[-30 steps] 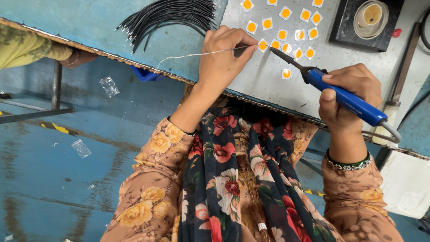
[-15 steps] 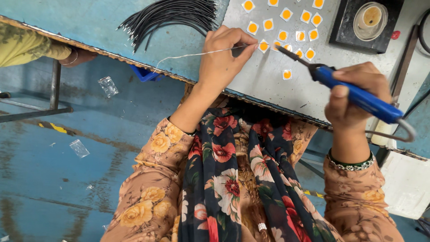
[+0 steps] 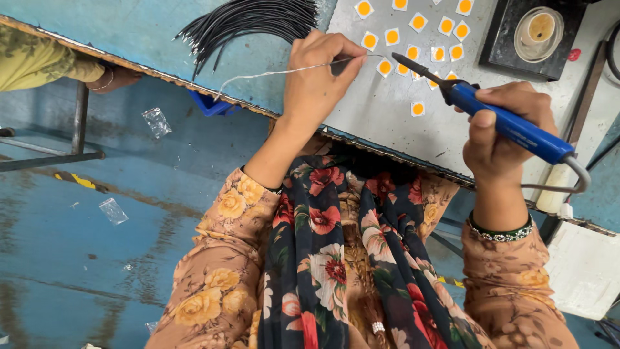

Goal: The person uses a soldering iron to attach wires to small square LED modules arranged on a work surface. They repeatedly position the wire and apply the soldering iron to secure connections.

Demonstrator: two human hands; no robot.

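Note:
My left hand (image 3: 320, 74) pinches a thin silvery solder wire (image 3: 265, 74) whose end reaches toward the small white squares with yellow centres (image 3: 413, 39) scattered on the grey board (image 3: 381, 119). My right hand (image 3: 500, 126) grips a blue-handled soldering iron (image 3: 510, 126); its dark tip (image 3: 407, 63) points left, close to one of the squares and near the wire's end. A grey cord leaves the iron's back end at the right.
A bundle of black wires (image 3: 252, 19) lies on the blue tabletop at the back. A black stand with a round pale cup (image 3: 536, 29) sits at the back right. Another person's yellow sleeve and hand (image 3: 97, 74) rest at the left edge. Small clear bags (image 3: 156, 121) lie on the blue floor.
My right hand has drawn the soldering iron slightly right and up, its tip lifting off the squares. My left hand with the wire has stayed almost in place.

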